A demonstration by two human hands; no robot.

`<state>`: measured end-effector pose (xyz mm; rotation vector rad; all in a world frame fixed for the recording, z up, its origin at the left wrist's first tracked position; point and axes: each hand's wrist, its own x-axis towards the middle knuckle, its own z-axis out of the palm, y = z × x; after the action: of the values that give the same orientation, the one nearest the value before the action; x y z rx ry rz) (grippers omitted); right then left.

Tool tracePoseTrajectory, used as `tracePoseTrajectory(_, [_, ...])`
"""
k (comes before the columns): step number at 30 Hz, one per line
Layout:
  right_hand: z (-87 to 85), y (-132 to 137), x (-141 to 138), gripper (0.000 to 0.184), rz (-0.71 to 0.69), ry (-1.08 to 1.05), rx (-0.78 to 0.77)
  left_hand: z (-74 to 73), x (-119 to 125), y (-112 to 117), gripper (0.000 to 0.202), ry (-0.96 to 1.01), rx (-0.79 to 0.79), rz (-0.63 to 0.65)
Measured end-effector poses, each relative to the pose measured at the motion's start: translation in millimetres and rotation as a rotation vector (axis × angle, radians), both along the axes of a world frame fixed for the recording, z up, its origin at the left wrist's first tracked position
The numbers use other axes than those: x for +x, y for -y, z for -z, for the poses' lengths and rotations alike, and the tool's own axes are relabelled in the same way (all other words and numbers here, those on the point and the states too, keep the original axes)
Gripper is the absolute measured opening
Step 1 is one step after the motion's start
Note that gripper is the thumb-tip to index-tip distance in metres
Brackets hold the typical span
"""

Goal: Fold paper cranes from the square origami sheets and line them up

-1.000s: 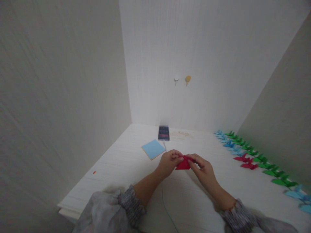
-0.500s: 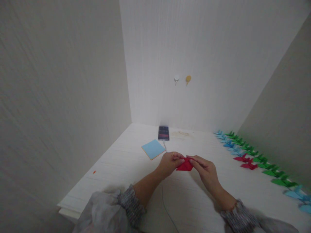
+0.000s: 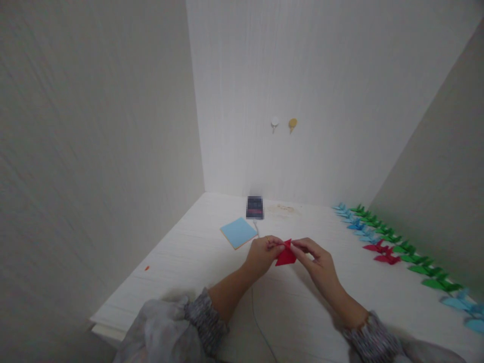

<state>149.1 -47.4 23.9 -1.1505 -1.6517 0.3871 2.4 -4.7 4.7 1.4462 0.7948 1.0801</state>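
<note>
Two bare hands work a single folded form, with every position here given from the square paper stack (image 3: 239, 233). We see the red origami paper (image 3: 286, 257) to the right of the stack and nearer to us, a flat, sharp-cornered, four-sided shape with one point upward. The left hand (image 3: 261, 256) pinches its left edge between thumb and curled fingers; the right hand (image 3: 316, 259) pinches its upper right edge between thumb and fingertips. We note elastic-gathered, grey-flecked cuffs (image 3: 207, 315) at both wrists. The stack itself is smooth, matte blue on top with a thin orange border beneath. Just behind it lies a dark rectangular device (image 3: 254, 207), its screen pixelated; a thin pale cable (image 3: 260, 327) runs toward us. Well to the stack's right, we find rows of creased, pointed paper birds (image 3: 388, 257) in green, blue and red, on a whitish, streaked tabletop (image 3: 181, 277).
</note>
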Motion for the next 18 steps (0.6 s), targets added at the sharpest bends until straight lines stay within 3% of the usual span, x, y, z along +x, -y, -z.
tracePoseTrajectory(8, [-1.4,-0.6,-1.6,0.02,0.005,0.115,0.017,0.2,-0.1,1.8,0.019,-0.048,0.077,0.005])
tracePoseTrajectory(18, [-3.2,0.7,1.7,0.023,-0.04,0.082,0.019,0.6,1.1,0.5,0.02,-0.04,0.033,0.011])
